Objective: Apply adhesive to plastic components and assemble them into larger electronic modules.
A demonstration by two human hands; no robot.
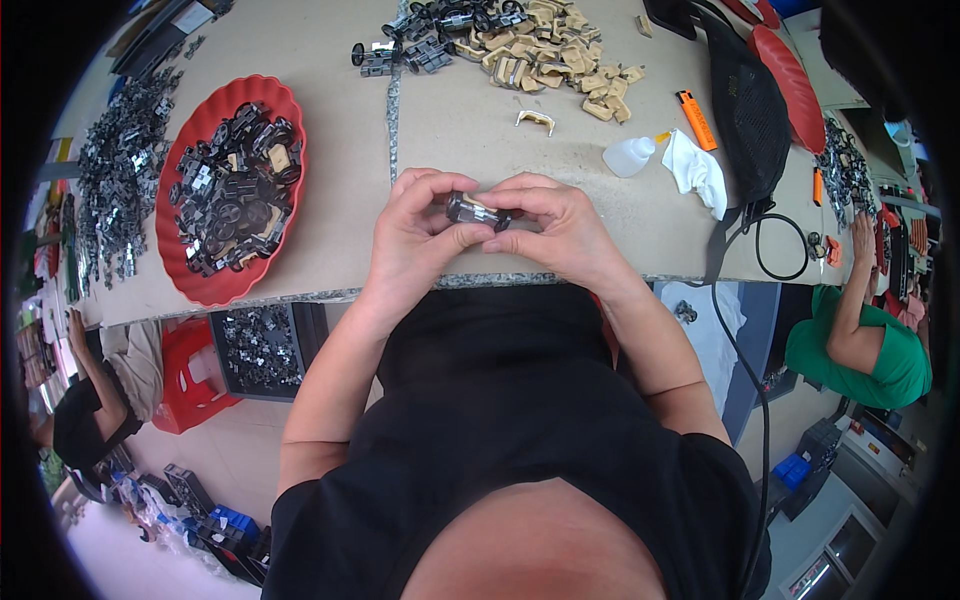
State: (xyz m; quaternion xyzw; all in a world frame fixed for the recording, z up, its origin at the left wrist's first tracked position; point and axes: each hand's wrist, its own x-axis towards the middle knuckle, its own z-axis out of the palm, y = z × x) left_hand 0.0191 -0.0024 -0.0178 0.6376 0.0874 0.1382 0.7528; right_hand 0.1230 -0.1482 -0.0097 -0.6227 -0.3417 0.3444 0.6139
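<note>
Both hands meet over the near part of the table, close to its edge. Between them is a small black wheeled part (476, 211) with a shiny metal strip and a bit of tan on it. My left hand (425, 218) grips its left end with thumb and fingers. At the other end, the thumb and fingers of my right hand (548, 222) pinch it. Fingers cover parts of it, so its full shape cannot be made out. Beyond the hands, a single cream-coloured bracket-like piece (536, 119) lies on the table.
A red scalloped tray (169, 238) of black parts is at left, beside a heap of dark parts (120, 160). Tan pieces (560, 55) and black wheeled parts (440, 30) lie far. At right: white squeeze bottle (627, 156), cloth (695, 172), orange cutter (697, 120), black bag (742, 110). People sit both sides.
</note>
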